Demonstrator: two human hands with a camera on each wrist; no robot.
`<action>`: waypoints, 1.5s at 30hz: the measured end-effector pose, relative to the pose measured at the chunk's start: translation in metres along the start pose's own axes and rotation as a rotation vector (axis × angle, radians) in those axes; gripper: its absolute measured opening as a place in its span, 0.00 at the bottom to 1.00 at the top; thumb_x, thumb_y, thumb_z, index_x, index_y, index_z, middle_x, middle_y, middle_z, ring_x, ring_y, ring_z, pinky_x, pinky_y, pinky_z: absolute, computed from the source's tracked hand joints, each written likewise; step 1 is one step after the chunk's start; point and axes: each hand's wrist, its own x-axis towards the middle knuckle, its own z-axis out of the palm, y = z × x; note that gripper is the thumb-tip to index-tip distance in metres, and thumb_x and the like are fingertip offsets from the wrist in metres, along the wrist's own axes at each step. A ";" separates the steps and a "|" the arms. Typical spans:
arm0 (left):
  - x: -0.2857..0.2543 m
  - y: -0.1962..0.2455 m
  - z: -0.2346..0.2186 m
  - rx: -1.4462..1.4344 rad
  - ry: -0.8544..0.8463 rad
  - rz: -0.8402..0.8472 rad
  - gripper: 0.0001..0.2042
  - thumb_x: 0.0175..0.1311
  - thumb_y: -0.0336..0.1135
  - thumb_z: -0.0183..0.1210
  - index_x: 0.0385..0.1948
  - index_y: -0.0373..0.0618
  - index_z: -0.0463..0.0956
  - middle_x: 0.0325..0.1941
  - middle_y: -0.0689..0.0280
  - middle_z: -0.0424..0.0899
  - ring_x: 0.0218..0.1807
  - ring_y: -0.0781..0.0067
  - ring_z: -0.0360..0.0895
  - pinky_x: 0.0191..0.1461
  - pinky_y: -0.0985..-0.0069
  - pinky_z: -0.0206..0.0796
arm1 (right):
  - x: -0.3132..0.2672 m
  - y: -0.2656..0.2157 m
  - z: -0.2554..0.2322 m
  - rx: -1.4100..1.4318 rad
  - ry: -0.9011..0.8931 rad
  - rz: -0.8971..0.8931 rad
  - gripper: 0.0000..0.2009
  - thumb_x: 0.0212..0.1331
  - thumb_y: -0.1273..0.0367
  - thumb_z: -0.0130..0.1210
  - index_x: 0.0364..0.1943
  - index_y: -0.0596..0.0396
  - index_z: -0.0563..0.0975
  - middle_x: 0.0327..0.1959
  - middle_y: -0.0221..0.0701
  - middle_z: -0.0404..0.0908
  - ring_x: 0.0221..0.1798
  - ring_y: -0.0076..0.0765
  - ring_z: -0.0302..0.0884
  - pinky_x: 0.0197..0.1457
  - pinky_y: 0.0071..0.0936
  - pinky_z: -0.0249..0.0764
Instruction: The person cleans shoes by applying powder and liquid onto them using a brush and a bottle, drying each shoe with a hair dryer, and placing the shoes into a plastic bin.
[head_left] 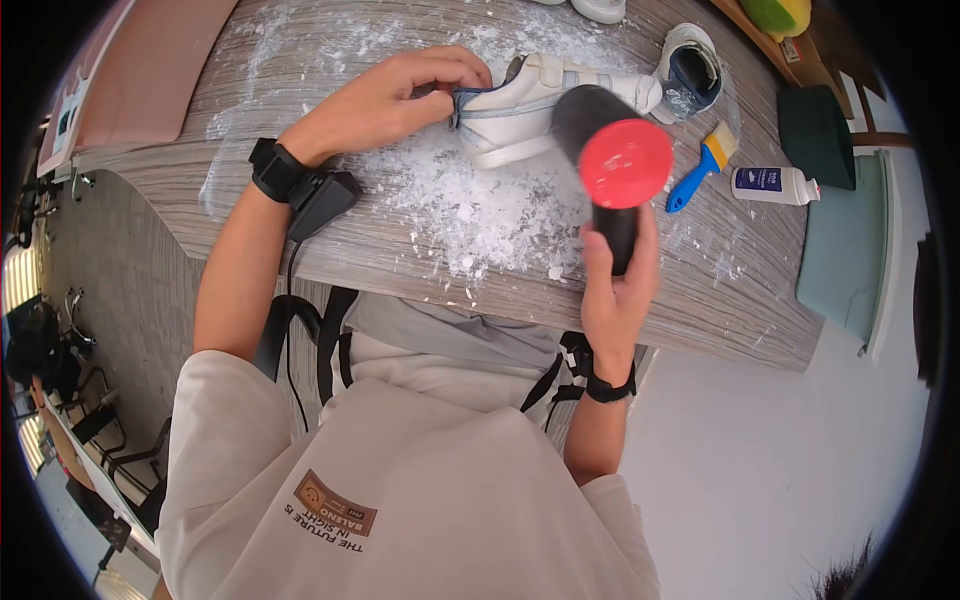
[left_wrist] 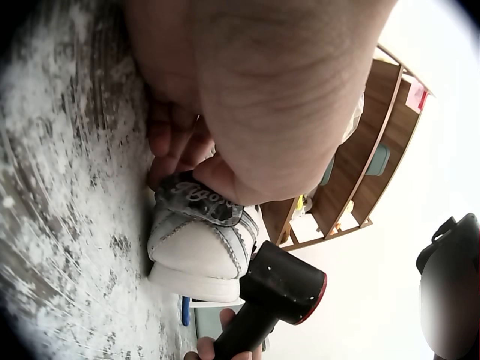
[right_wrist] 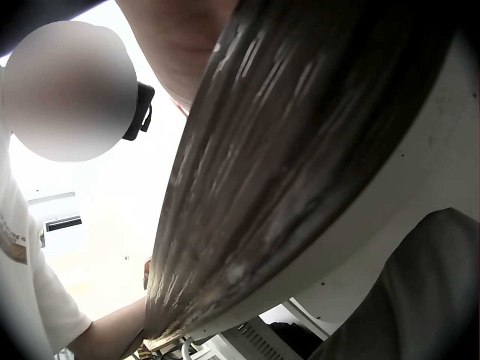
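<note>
A white sneaker lies on its side on the powder-dusted wooden table. My left hand grips its heel end; the left wrist view shows the fingers curled on the heel of the sneaker. My right hand holds the handle of a black blower with a red round end, its barrel aimed at the shoe. The blower also shows in the left wrist view. The right wrist view shows only the table's underside and a sleeve.
A second shoe lies behind the sneaker. A blue-handled brush and a white bottle lie at the right. White powder covers the table's middle. A teal chair stands right; a wooden shelf beyond.
</note>
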 end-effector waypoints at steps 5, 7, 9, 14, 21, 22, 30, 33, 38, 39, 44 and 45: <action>0.000 0.006 -0.001 -0.003 -0.001 -0.014 0.15 0.62 0.25 0.47 0.48 0.35 0.77 0.62 0.63 0.78 0.60 0.69 0.74 0.63 0.73 0.65 | -0.001 0.005 0.000 0.010 -0.156 -0.124 0.28 0.63 0.75 0.62 0.68 0.62 0.70 0.60 0.46 0.79 0.60 0.39 0.79 0.63 0.34 0.73; 0.000 0.007 -0.001 -0.003 -0.003 -0.012 0.15 0.62 0.25 0.48 0.48 0.35 0.78 0.62 0.63 0.78 0.60 0.69 0.74 0.63 0.74 0.65 | 0.000 0.002 0.001 0.031 -0.141 -0.087 0.28 0.63 0.75 0.62 0.68 0.62 0.70 0.60 0.46 0.79 0.59 0.39 0.79 0.63 0.33 0.73; 0.000 0.004 -0.001 -0.007 -0.004 -0.008 0.15 0.62 0.25 0.48 0.48 0.35 0.78 0.62 0.63 0.78 0.60 0.69 0.74 0.63 0.74 0.65 | 0.000 -0.002 0.002 0.037 -0.083 -0.035 0.27 0.64 0.75 0.61 0.68 0.63 0.70 0.60 0.46 0.79 0.58 0.38 0.79 0.62 0.32 0.74; 0.000 0.003 -0.001 -0.003 -0.007 -0.006 0.15 0.62 0.26 0.48 0.49 0.35 0.78 0.62 0.63 0.78 0.59 0.69 0.74 0.62 0.74 0.65 | 0.002 0.006 0.001 0.115 0.128 0.055 0.29 0.68 0.73 0.59 0.72 0.65 0.65 0.63 0.42 0.76 0.56 0.36 0.78 0.60 0.31 0.75; 0.000 0.003 -0.001 0.002 -0.014 -0.003 0.16 0.62 0.25 0.48 0.49 0.36 0.78 0.62 0.63 0.78 0.58 0.69 0.74 0.62 0.74 0.66 | 0.001 0.005 0.002 -0.002 0.081 -0.041 0.28 0.66 0.73 0.61 0.70 0.64 0.68 0.61 0.43 0.78 0.57 0.37 0.80 0.61 0.32 0.75; 0.000 0.002 -0.002 0.001 -0.019 -0.001 0.16 0.62 0.25 0.48 0.49 0.36 0.78 0.62 0.63 0.78 0.58 0.69 0.74 0.62 0.74 0.66 | 0.000 0.003 0.001 -0.027 0.024 -0.056 0.28 0.66 0.73 0.61 0.70 0.63 0.68 0.61 0.44 0.79 0.57 0.38 0.80 0.62 0.33 0.75; -0.001 0.003 0.000 -0.022 0.005 -0.002 0.16 0.61 0.25 0.48 0.49 0.36 0.78 0.62 0.63 0.78 0.58 0.69 0.74 0.61 0.74 0.66 | -0.002 0.002 0.002 0.095 -0.051 -0.069 0.27 0.64 0.75 0.62 0.68 0.64 0.70 0.59 0.44 0.81 0.59 0.39 0.80 0.63 0.34 0.74; 0.000 0.002 0.000 -0.007 0.002 0.000 0.16 0.61 0.25 0.48 0.49 0.36 0.78 0.62 0.63 0.78 0.57 0.69 0.74 0.61 0.74 0.66 | 0.000 0.011 0.001 0.059 0.096 -0.058 0.28 0.67 0.74 0.60 0.71 0.63 0.67 0.56 0.42 0.81 0.51 0.32 0.79 0.56 0.28 0.75; 0.000 0.004 -0.001 -0.005 0.005 -0.009 0.16 0.61 0.26 0.48 0.48 0.36 0.78 0.62 0.64 0.79 0.57 0.69 0.74 0.61 0.73 0.66 | 0.004 0.000 0.003 0.194 0.227 0.028 0.30 0.70 0.72 0.58 0.74 0.62 0.62 0.51 0.39 0.80 0.38 0.21 0.72 0.43 0.21 0.72; 0.000 0.004 -0.001 -0.006 0.002 -0.014 0.16 0.61 0.26 0.48 0.48 0.36 0.78 0.62 0.64 0.78 0.58 0.69 0.74 0.61 0.73 0.66 | 0.003 0.002 0.003 0.183 0.224 0.020 0.29 0.70 0.72 0.58 0.73 0.62 0.63 0.52 0.39 0.80 0.40 0.23 0.74 0.45 0.22 0.73; 0.000 0.001 -0.001 -0.004 -0.002 -0.004 0.16 0.61 0.25 0.48 0.49 0.36 0.78 0.63 0.63 0.78 0.59 0.69 0.74 0.63 0.73 0.65 | -0.001 0.007 0.001 -0.005 0.051 -0.085 0.28 0.65 0.73 0.62 0.68 0.62 0.70 0.57 0.44 0.81 0.53 0.36 0.81 0.58 0.31 0.76; 0.000 0.001 -0.001 -0.004 -0.003 -0.003 0.16 0.61 0.25 0.47 0.49 0.36 0.77 0.63 0.63 0.78 0.59 0.69 0.74 0.63 0.74 0.65 | -0.002 0.005 0.001 -0.029 -0.011 -0.124 0.27 0.63 0.74 0.63 0.67 0.62 0.71 0.59 0.45 0.81 0.56 0.39 0.82 0.60 0.33 0.76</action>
